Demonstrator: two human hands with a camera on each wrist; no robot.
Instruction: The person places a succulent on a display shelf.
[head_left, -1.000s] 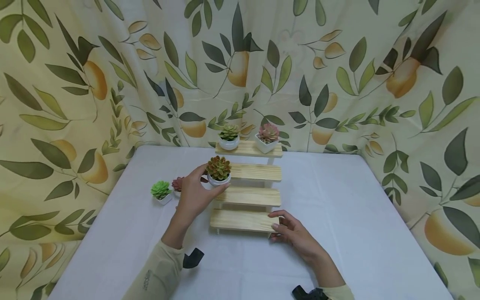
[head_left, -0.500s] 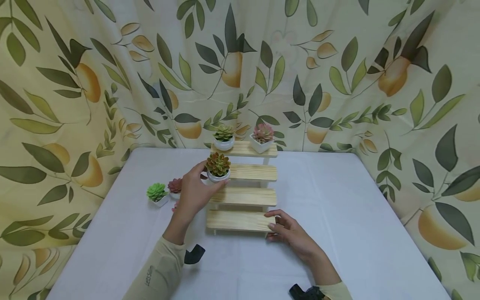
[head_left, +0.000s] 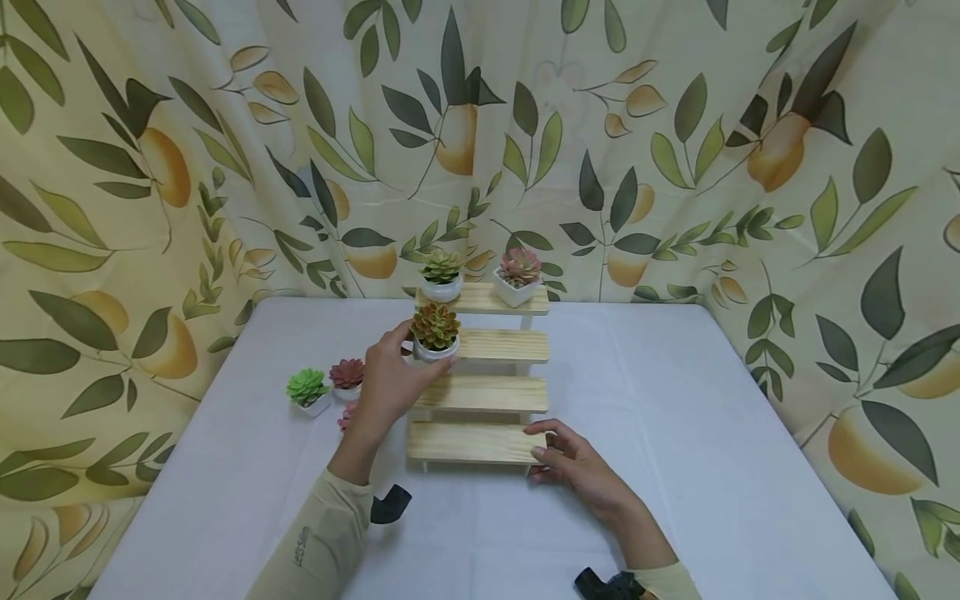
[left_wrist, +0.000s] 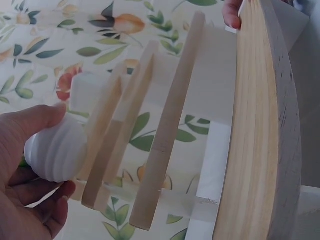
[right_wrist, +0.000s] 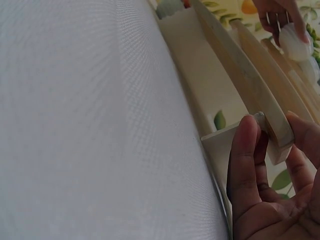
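Rust plant (head_left: 436, 333) has edged right relative to the stand (head_left: 487, 393). We have it at the stand's 11 o'clock, by tier two (head_left: 506, 346)'s left end; contact unclear. Left hand (head_left: 392, 379) pinches it, fingers round the sides; right hand (head_left: 579, 473), 4 o'clock, pinches the bottom tier (head_left: 472, 442). Looks like mid-placing; next probably calls for lowering level, then letting go. Green plant (head_left: 441, 275) at 12, pink plant (head_left: 518, 277) at 2, lime plant (head_left: 307, 390) at 8.

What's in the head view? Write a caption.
Left hand holds a brown-green potted succulent; right hand grips a four-tier wooden stand.
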